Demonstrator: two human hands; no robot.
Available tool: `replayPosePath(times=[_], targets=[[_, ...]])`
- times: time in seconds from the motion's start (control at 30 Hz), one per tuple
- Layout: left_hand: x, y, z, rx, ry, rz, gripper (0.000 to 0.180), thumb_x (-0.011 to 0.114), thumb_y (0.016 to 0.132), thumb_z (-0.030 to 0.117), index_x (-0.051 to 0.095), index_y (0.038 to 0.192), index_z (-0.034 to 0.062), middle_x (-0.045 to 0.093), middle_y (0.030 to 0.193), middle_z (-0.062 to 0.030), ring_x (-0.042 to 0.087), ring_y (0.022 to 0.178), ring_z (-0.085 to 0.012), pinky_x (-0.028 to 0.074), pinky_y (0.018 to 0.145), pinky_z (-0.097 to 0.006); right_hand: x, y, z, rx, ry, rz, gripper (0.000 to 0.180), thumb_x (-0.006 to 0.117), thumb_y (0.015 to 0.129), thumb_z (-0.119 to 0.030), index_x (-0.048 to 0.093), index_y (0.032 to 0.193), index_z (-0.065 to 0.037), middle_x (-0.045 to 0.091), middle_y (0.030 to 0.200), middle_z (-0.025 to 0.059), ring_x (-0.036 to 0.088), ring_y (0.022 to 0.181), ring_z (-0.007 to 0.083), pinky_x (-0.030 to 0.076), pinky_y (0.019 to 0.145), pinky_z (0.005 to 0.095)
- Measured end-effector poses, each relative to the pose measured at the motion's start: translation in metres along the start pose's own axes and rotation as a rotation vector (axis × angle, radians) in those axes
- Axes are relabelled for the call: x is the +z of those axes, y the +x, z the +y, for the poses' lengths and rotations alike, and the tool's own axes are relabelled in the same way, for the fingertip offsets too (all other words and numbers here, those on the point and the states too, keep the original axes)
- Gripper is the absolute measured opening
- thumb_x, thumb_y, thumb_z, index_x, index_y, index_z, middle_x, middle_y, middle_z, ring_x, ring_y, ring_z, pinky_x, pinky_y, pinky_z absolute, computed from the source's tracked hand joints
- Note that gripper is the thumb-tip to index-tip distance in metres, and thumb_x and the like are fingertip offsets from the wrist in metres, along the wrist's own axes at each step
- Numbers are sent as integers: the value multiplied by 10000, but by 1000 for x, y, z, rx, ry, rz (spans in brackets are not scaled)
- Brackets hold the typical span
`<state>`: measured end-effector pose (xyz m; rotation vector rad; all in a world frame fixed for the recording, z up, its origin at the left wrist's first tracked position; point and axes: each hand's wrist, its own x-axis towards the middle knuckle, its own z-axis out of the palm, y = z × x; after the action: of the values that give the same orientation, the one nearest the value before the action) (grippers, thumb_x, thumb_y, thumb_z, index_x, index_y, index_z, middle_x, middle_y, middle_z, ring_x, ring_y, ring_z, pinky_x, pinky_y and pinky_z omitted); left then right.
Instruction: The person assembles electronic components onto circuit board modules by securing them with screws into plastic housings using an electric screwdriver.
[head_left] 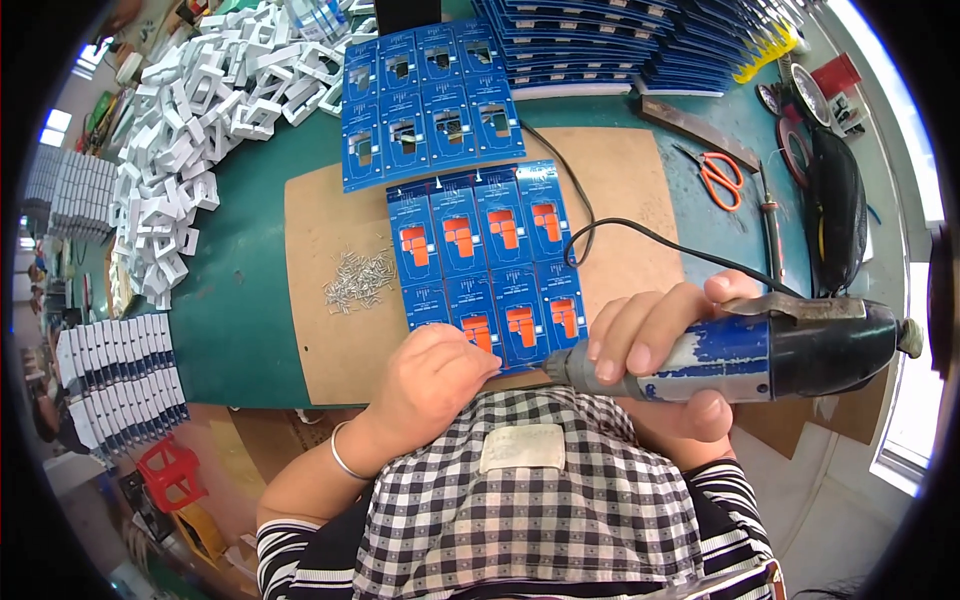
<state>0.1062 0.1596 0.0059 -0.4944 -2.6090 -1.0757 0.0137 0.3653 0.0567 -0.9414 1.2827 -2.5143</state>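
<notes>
Fastening step in hand: right hand fingers wrapped around the electric screwdriver, tip at the blue panel on the counter. Left hand, fingers curled, steadies the panel's near edge. Next move likely requires a screw.

A black-and-white checked garment, with small dark dots set in its pale squares, is worn over the chest in the lower middle of the frame. A pale, rectangular fabric patch is sewn onto it near the upper edge. Beneath it, black-and-white striped sleeves are seen at the lower left and lower right. A thin silver bangle is worn on the left wrist. The forearms are left bare, and the fingernails are kept short and unpainted.
</notes>
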Motion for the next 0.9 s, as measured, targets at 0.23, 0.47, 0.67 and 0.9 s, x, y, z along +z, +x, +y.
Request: replayPosePath(times=[0.23, 0.47, 0.67, 0.9], targets=[[4, 3, 1, -14, 33, -47, 219, 786, 630, 31, 674, 813, 74, 615, 828, -38, 549, 815, -252, 469, 723, -350, -5, -4, 0, 60, 118, 4, 668, 745, 833, -242, 318, 1329, -106, 611, 863, 114, 637, 780, 276, 532, 733, 428], [4, 5, 0, -17, 27, -72, 190, 752, 651, 43, 661, 814, 79, 576, 837, -37, 541, 845, -232, 441, 754, -343, -11, -5, 5, 44, 90, -122, 669, 752, 817, -184, 323, 1327, -119, 610, 888, 117, 632, 812, 275, 525, 759, 425], [5, 1, -2, -95, 15, -34, 209, 780, 623, 18, 685, 792, 96, 561, 859, -37, 523, 833, -246, 439, 730, -354, -1, -5, 4, 67, 33, -81, 668, 724, 835, -295, 321, 1343, -134, 607, 863, 85, 637, 775, 262, 513, 739, 413], [4, 1, -2, -106, 12, -25, 207, 783, 625, 14, 675, 785, 86, 556, 856, -42, 524, 835, -250, 443, 722, -355, 1, -5, 4, 105, -42, -32, 676, 704, 838, -425, 317, 1324, -157, 608, 832, 45, 645, 728, 248, 503, 724, 403]])
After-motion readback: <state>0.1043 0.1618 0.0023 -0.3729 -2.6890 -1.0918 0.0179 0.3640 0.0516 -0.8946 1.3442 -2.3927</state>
